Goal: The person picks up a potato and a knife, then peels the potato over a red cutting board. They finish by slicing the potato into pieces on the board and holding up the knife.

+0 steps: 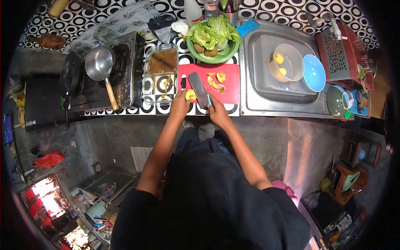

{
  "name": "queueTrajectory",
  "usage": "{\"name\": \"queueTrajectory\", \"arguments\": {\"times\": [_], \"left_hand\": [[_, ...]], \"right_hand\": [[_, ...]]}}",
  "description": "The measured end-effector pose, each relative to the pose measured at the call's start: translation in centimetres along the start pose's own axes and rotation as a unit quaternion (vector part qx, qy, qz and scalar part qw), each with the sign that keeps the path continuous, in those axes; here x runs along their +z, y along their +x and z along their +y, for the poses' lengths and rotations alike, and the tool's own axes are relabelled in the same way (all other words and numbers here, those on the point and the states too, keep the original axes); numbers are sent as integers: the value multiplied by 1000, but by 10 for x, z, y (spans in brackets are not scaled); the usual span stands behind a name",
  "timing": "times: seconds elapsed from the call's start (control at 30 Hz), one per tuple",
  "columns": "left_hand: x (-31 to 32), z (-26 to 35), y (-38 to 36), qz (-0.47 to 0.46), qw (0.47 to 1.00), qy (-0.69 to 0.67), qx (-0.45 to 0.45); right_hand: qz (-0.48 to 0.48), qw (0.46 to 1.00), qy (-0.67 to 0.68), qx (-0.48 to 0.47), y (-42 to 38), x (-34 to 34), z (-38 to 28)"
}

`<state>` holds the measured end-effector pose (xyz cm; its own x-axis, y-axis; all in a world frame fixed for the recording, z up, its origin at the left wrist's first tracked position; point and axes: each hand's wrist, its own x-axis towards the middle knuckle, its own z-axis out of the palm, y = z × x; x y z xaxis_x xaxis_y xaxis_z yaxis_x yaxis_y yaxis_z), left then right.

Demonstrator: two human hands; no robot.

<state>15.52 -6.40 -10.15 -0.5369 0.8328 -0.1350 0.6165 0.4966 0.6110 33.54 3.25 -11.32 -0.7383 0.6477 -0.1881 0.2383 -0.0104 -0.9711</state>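
Observation:
My left hand is closed around a yellow peeled potato at the lower left of the red cutting board. In my right hand is a broad-bladed knife, gripped by its blue handle. The dark blade slants up and left across the board, close beside the potato. Curled yellow peels lie on the board to the right of the blade. A black handle shows at the board's left edge.
Behind the board stands a green basin of lettuce and brown potatoes. Left are a glass dish with brown liquid and a stove bearing a saucepan. The sink at right holds a bowl with yellow pieces and a blue bowl.

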Motion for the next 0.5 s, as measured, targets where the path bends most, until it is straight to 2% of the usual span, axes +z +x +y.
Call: {"name": "queueTrajectory", "arguments": {"times": [0.23, 0.5], "left_hand": [[-3, -7, 4, -35, 998, 37, 37], [10, -27, 0, 21, 995, -28, 94]], "right_hand": [[13, 996, -67, -54, 5, 2, -1], [-24, 987, -145, -68, 7, 2, -15]]}}
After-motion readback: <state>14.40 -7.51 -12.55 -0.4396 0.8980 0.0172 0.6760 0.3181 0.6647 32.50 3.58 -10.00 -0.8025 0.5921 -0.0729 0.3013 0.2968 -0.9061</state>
